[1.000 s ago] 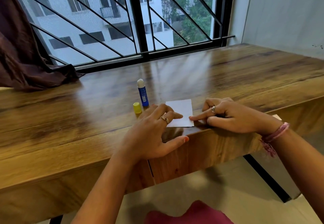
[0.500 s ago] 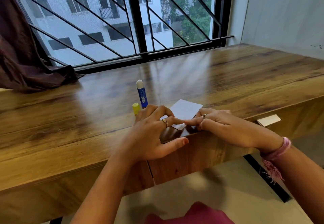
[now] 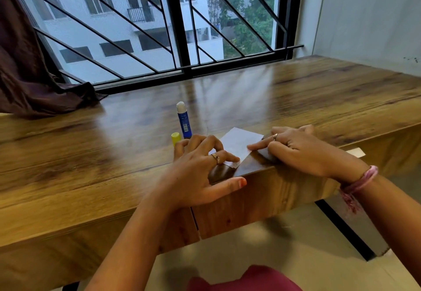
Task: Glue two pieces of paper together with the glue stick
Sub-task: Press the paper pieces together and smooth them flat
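Near the desk (image 3: 91, 154) edge, the left hand (image 3: 198, 172) and right hand (image 3: 293, 151) press flat, fingers open, on the white paper (image 3: 239, 142), which has turned askew since a second ago, probably for alignment. Beyond stand the uncapped glue stick (image 3: 183, 120) and yellow cap (image 3: 175, 137).

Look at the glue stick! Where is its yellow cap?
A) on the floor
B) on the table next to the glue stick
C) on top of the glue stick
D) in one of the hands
B: the yellow cap sits on the table beside the upright glue stick, whose white tip is bare.
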The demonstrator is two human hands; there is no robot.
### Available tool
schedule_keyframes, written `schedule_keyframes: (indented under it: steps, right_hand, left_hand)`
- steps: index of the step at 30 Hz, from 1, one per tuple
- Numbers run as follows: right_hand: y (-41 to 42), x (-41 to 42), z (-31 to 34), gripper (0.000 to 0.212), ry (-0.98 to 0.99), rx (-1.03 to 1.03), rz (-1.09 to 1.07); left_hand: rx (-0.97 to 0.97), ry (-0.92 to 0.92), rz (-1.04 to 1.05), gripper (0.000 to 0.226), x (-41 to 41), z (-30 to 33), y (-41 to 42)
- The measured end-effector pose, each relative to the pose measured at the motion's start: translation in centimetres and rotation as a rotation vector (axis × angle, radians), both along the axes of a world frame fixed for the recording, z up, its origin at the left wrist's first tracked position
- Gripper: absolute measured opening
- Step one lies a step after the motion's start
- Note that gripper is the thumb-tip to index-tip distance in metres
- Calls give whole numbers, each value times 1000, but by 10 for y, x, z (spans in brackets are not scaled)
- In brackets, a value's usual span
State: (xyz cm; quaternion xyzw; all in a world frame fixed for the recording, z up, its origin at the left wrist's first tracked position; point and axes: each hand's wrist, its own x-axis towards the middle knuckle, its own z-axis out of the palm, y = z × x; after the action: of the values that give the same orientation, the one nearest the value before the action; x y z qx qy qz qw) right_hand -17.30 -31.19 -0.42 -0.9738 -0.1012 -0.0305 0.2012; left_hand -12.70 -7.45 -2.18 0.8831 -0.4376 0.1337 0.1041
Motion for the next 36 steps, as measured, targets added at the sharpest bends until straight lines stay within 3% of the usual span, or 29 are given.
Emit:
schedule_keyframes:
  steps: [9, 13, 17, 21, 27, 36]
  right_hand:
    - [-27, 17, 3, 55, -15, -21, -102]
    - [-37, 17, 2, 28, 72, 313, -9]
    - [-46, 22, -5, 8, -87, 530, -45]
    - [-41, 24, -6, 4, -93, 449, -55]
    - [-37, 17, -6, 20, -103, 194, -9]
    - [-23, -1, -6, 30, -172, 189, 19]
  left_hand:
    - [-3, 27, 22, 61, 1, 0, 0]
    - [3, 57, 42, 59, 2, -1, -1]
    - [2, 85, 63, 60, 1, 0, -2]
    - [1, 88, 63, 61, 2, -1, -2]
    - [-1, 184, 96, 69, 5, 0, -3]
    - [4, 209, 267, 74, 7, -4, -7]
